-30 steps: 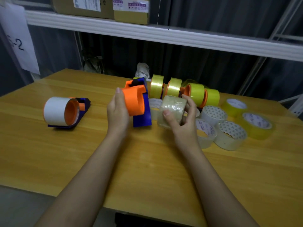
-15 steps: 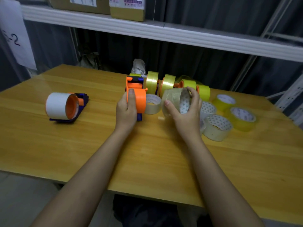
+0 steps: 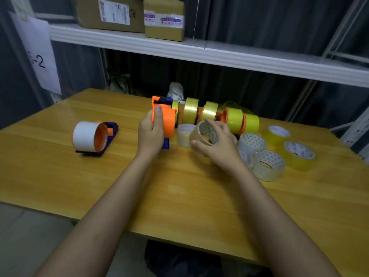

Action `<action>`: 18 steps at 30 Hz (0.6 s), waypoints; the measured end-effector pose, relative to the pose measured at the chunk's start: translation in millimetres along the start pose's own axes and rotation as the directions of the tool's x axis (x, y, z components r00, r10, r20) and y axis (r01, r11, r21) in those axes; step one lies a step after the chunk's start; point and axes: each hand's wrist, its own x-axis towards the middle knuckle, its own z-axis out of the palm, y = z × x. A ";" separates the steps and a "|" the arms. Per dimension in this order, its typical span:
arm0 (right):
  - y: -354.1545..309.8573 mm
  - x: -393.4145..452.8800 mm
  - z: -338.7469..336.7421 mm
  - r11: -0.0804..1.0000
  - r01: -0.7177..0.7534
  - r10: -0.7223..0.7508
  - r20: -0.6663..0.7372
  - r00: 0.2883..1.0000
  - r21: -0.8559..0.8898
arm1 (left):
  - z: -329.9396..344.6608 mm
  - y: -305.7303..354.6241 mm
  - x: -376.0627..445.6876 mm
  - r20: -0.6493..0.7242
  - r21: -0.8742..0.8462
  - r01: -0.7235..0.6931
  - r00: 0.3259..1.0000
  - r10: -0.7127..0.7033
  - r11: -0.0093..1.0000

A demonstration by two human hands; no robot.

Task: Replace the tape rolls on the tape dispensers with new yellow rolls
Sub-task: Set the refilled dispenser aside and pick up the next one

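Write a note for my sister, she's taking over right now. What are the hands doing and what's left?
Left hand grips a dispenser with a bare orange hub, standing on the table.
Right hand holds the clear roll, low over the table beside the other clear rolls.
Done: four dispensers behind already carry yellow tape.
Left: put the clear roll down, fit one of the two yellow rolls at right on the bare hub. Then swap the white roll on the dispenser at left.
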 end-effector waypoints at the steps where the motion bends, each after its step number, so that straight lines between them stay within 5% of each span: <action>1: -1.7 0.7 4.8 0.996 0.013 -0.010 0.040 0.999 -0.085 | -5.0 -0.9 0.8 -0.008 0.008 0.002 1.000 -0.002 1.000; 6: -6.0 0.9 24.2 0.886 0.058 0.007 0.138 0.990 -0.459 | -18.8 -3.1 3.3 0.007 0.037 -0.002 1.000 0.001 0.999; 18: 1.2 7.4 27.1 0.798 0.100 -0.023 0.136 0.990 -0.594 | -6.7 6.8 1.4 0.119 -0.018 -0.025 0.992 0.027 1.000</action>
